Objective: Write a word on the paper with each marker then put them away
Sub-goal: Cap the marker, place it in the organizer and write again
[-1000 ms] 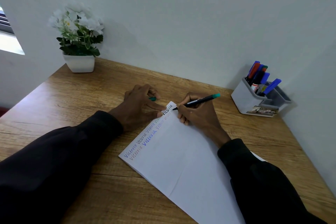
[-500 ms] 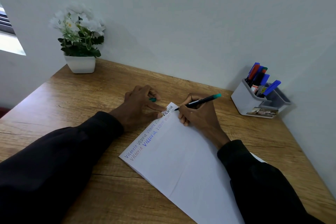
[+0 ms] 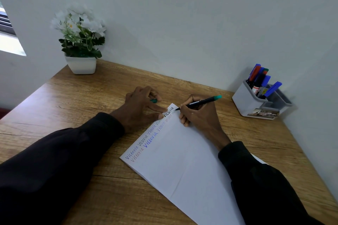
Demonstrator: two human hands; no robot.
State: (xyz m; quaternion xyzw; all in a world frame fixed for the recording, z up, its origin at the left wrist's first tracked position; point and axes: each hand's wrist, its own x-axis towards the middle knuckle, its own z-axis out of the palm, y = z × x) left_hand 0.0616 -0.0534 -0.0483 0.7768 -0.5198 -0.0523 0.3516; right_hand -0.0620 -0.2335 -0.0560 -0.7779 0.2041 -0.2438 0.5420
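1. Paper [image 3: 182,160]: lies slanted on the near half of the desk [image 3: 73,97], with rows of the same word in several colours along its left edge, running toward the far corner
2. Left hand [image 3: 140,109]: rests palm down at the far-left corner of the paper, fingertips pressing the sheet flat; a teal cap [image 3: 154,100] shows under the curled far fingers, apparently held there
3. Right hand [image 3: 199,115]: fingers closed in a writing grip on a black marker [image 3: 199,103] with a teal end, its tip at the far corner of the paper, just right of the last dark word
4. Step in hand, as judged: writing a word with this marker
5. Next move calls for: finishing the word in the little space left, fitting the cap, then carrying the marker to the grey holder [image 3: 250,102] at the far right, where other markers [image 3: 259,80] stand upright
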